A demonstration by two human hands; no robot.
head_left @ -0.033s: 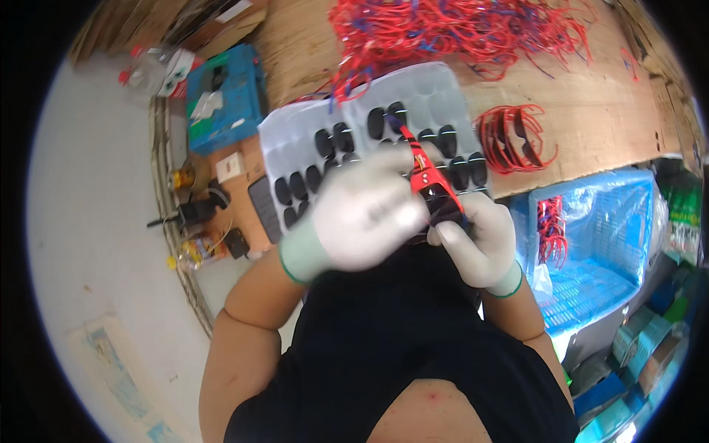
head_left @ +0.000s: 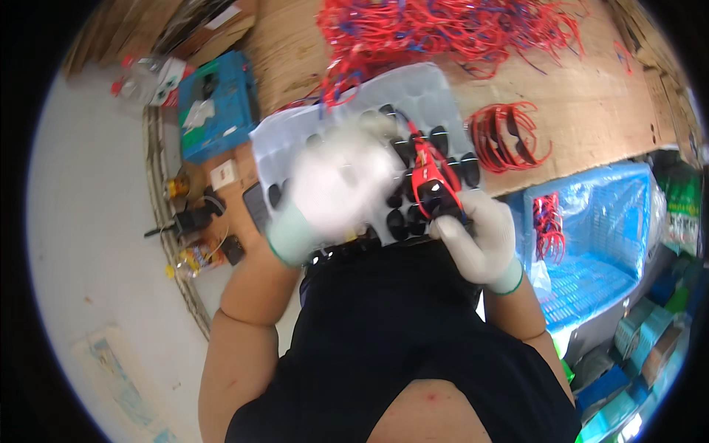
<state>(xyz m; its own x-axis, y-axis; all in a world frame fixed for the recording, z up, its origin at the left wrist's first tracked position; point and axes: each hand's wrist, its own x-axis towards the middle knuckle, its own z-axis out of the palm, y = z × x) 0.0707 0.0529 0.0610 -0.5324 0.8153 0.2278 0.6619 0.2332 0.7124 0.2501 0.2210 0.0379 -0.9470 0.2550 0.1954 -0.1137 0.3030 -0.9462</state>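
A pair of red sunglasses (head_left: 427,174) with dark lenses is held at its near end by my right hand (head_left: 478,238), thumb and fingers pinching it. Its temples point away from me, over a white moulded tray (head_left: 425,87) of dark lenses (head_left: 470,169). My left hand (head_left: 341,181), white-gloved like the right, is over the tray's middle, apart from the sunglasses. Motion smears its fingers, so whether it holds anything does not show. It also hides many of the tray's lenses.
A tangled heap of red and blue frames (head_left: 450,33) lies beyond the tray. Several red glasses (head_left: 508,138) stand in a row to its right. A blue basket (head_left: 591,288) lined with plastic is at the right; a blue case (head_left: 218,111) sits at the left.
My left hand has come away from the sunglasses, moving left over the tray, and is more blurred. My right hand still grips the sunglasses in nearly the same place. The view has shifted slightly.
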